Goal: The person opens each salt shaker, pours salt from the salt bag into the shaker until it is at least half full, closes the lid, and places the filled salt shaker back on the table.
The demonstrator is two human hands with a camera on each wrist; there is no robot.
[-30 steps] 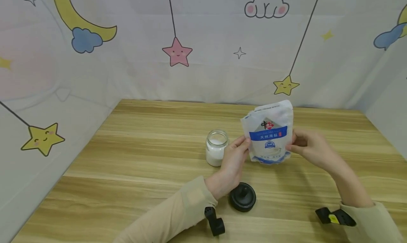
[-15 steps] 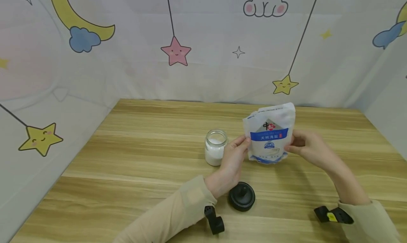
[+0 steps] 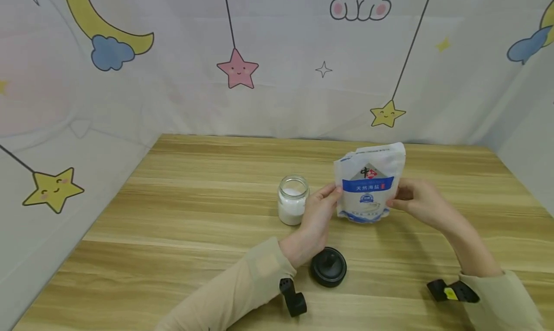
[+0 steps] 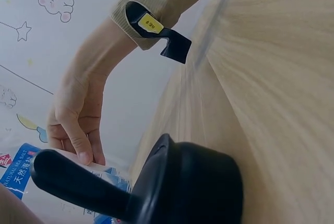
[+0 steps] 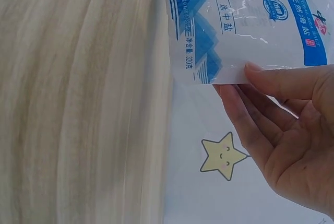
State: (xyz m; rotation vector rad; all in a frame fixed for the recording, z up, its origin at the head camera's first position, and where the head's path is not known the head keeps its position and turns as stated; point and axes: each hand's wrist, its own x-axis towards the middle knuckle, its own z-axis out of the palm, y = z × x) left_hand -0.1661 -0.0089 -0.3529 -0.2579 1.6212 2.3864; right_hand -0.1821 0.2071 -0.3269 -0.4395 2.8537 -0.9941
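A white and blue salt bag [image 3: 368, 196], labelled natural sea salt, is held upright between both hands over the table. My left hand [image 3: 315, 220] pinches its left edge, thumb in front. On the other side my right hand [image 3: 428, 203] pinches the lower right edge; in the right wrist view the thumb of that hand [image 5: 292, 114] lies on the bag's front [image 5: 245, 31] and its fingers behind. Just left of my left hand stands a lidless glass jar [image 3: 291, 208] with white grains inside. A round black lid [image 3: 329, 267] with a knob lies below my left wrist.
The wooden table [image 3: 182, 210] is backed by a white cloth [image 3: 285, 114] printed with stars and a moon. Black wrist cameras [image 3: 293, 298] sit at both cuffs. In the left wrist view the black lid [image 4: 193, 182] looms close in front.
The bag has tilted slightly, its top shifting a little right and down. Both hands keep their hold on it. The view has drifted slightly; the jar and lid have stayed in place.
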